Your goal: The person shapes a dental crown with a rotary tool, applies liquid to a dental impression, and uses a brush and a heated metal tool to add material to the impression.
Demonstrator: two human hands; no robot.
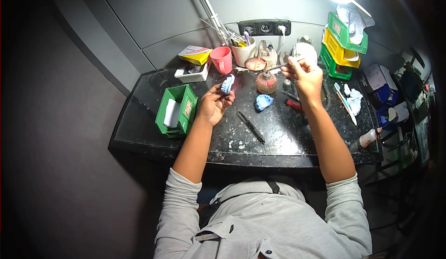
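My left hand (215, 105) is closed on a blue dental cast (227, 84), held up with its row of teeth showing. My right hand (304, 75) pinches a thin dark metal tool (278, 67), which looks like a wax spatula. Its tip points left, near a round container of reddish-pink material (255, 64) and above a glass spirit burner (266, 83). I cannot make out a flame. A second blue cast piece (264, 102) lies on the black bench in front of the burner. Nearer to me lies a black pen (251, 127).
A green bin (189, 108) with white paper stands at left. Behind are a white box (192, 75), a pink mug (221, 59) and a tool cup (243, 52). Stacked bins (340, 50), a toothbrush (345, 103) and a small bottle (368, 139) stand or lie at right.
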